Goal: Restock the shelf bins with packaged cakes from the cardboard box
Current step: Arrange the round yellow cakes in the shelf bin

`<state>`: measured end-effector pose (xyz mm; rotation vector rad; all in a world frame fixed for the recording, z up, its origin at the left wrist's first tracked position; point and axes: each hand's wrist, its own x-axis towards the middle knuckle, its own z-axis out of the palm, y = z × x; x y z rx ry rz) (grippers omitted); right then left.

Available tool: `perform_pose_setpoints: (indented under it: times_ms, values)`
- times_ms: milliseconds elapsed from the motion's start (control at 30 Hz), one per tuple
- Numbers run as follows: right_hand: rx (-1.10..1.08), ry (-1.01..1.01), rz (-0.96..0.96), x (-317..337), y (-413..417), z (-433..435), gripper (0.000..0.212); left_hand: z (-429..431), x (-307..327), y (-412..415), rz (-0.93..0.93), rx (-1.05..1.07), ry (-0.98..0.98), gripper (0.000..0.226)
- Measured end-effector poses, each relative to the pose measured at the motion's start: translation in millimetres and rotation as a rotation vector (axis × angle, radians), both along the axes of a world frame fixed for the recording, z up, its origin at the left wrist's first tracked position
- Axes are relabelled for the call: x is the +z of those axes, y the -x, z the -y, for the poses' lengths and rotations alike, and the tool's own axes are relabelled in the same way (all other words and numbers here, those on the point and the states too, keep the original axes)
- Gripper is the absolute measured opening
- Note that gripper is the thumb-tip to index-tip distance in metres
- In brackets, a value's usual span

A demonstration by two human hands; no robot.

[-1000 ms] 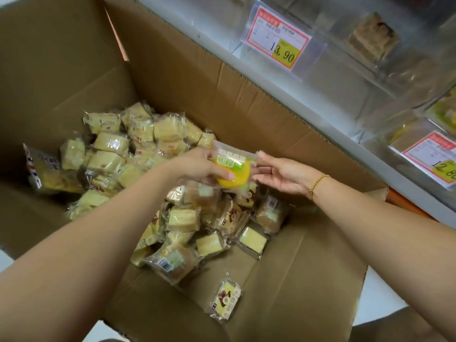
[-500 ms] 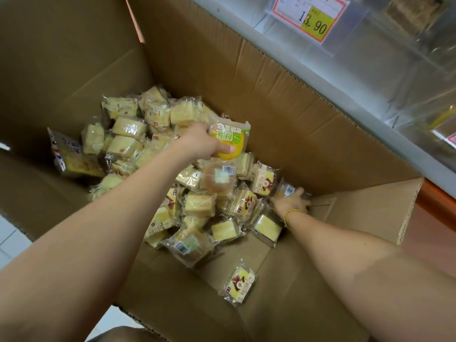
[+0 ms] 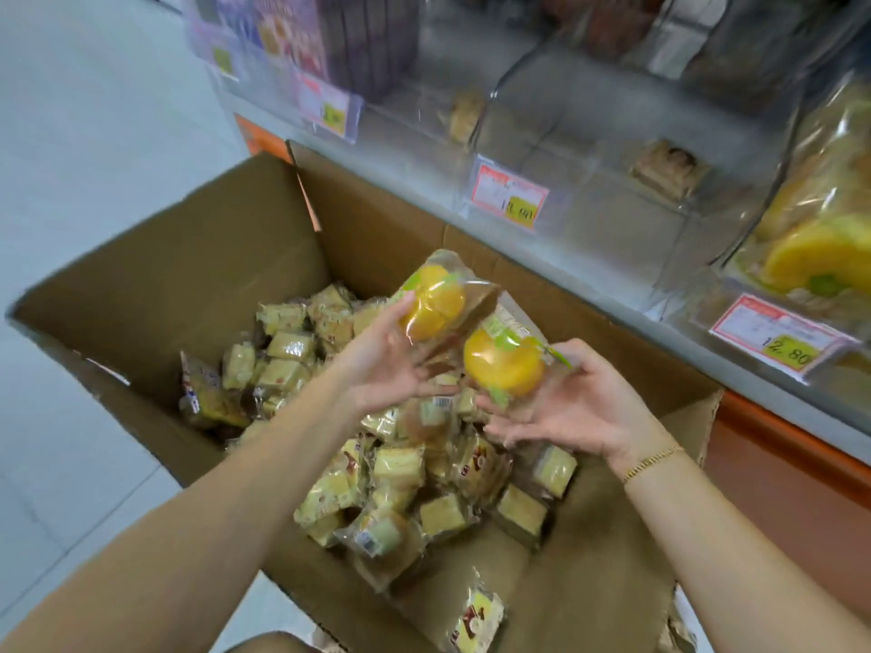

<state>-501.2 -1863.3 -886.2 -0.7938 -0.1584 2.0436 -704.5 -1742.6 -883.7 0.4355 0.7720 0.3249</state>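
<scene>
An open cardboard box (image 3: 188,285) on the floor holds several wrapped square cakes (image 3: 400,478). Above the pile, my left hand (image 3: 382,365) grips a round orange cake in a clear wrapper (image 3: 436,299). Beside it, my right hand (image 3: 570,402) holds a second round orange cake packet (image 3: 502,365), palm up. The two packets nearly touch. At the far right, a clear shelf bin (image 3: 773,219) contains similar round orange cakes (image 3: 820,252).
Clear acrylic bins (image 3: 589,148) line the shelf behind the box, some with single brown pastries inside. Price tags (image 3: 511,197) hang on the bin fronts. A lone square cake (image 3: 476,619) lies at the box's near corner. Pale tiled floor (image 3: 85,134) lies to the left.
My right hand came up out of the box's right side with a second orange cake. Both hands rose together above the pile, and the view tilted up toward the shelf bins.
</scene>
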Motion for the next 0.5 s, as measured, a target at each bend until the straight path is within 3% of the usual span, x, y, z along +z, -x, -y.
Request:
perform_pose_setpoints:
  times_ms: [67, 167, 300, 400, 500]
  values:
    - [-0.001, -0.077, -0.037, 10, -1, 8, 0.055, 15, 11, 0, 0.066, 0.035, 0.018, 0.057]
    - [-0.058, -0.083, 0.062, 26, -1, 15, 0.072, 29, 27, -3, 0.106, 0.029, 0.013, 0.067]
    - [-0.050, -0.032, 0.495, 56, -6, 29, 0.079, 39, 42, -5, 0.091, 0.040, -0.062, 0.062]
    - [0.011, -0.070, 0.762, 83, -10, 41, 0.059, 47, 49, -6, 0.060, -0.027, -0.125, 0.063]
    - [0.110, -0.147, 1.028, 107, -7, 47, 0.055, 56, 60, -7, 0.072, -0.135, -0.159, 0.065]
